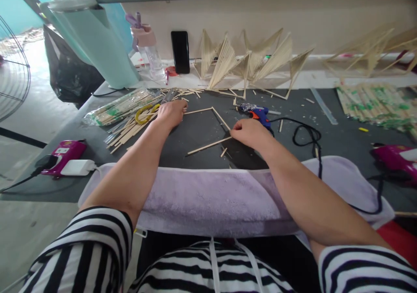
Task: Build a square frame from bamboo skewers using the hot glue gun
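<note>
"Wooden zigzag (221, 119), over the grey table (172, 141): who has it?"
"The right hand (250, 133) pinches one corner."
"And the left hand (172, 112)?"
"At one end; I can't tell its grip. Yellow handles (142, 115) beside it, blue glue gun (260, 115) near the right."

Tabletop (176, 141): matt dark grey. My sticks (208, 146): bare pale wood, unvarnished look. Lilac towel (211, 195) before me: soft, fuzzy cloth. Phone (180, 52): glossy black. Stick packets (122, 106): clear, crinkled, shiny plastic. Magenta power strip (67, 156): smooth, glossy plastic.
</note>
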Motion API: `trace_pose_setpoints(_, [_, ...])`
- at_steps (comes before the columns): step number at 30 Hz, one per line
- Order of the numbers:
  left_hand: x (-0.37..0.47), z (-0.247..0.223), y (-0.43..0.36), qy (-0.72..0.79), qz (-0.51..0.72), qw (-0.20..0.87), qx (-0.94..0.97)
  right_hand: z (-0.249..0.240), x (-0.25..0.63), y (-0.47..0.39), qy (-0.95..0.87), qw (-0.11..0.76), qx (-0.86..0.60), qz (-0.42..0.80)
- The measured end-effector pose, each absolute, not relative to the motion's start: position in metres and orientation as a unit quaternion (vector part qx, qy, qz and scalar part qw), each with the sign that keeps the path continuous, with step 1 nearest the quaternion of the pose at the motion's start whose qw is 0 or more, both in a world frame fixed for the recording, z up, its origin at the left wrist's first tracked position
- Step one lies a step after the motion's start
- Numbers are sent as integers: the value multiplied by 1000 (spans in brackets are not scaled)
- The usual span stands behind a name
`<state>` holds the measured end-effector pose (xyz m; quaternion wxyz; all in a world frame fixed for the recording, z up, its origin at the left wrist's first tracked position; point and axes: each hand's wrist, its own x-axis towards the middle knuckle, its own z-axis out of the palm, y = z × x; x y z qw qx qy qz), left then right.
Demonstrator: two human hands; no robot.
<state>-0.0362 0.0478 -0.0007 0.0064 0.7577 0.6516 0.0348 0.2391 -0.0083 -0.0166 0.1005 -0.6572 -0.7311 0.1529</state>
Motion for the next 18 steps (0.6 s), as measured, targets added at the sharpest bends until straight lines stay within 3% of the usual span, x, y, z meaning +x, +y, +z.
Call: trace_pose_setpoints(18, [-28, 12, 25, 660, -47, -2, 749, -22, 241, -6, -745, 119, -653, 70])
